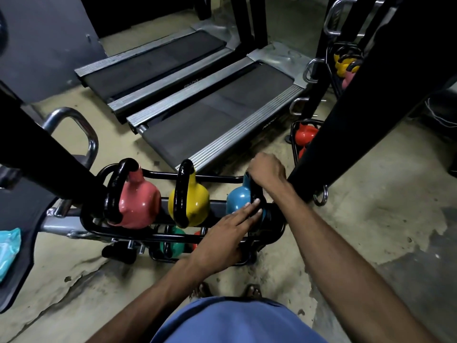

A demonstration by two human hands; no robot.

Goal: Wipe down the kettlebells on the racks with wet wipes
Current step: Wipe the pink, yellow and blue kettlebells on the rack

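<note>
head view: a person is standing over a low black rack (138, 235) and looking down at it. three kettlebells are sitting in a row on its top tier: a pink kettlebell (139, 204) at the left, a yellow kettlebell (195, 201) in the middle and a blue kettlebell (238, 198) at the right end, each with a glossy black handle. the right hand (268, 170) is curling round the top of the blue kettlebell's handle and gripping it. the left hand (230, 227) is lying flat with its fingers straight, pressing on the near side of the same handle and the blue body; whether a wipe is lying under the palm i cannot tell. a green kettlebell (176, 246) is showing through the bars on the lower tier, with a bit of something red just beside it. a teal plastic packet (8, 248) is resting on a dark pad at the left edge. two treadmills (222, 107) are lying side by side beyond the rack. at the right, behind a thick black post, a red kettlebell (305, 134) is sitting in a second rack. the person's blue shirt (235, 323) is filling the bottom of the frame, and the toes are peeking out above it on the worn floor (371, 231).
</note>
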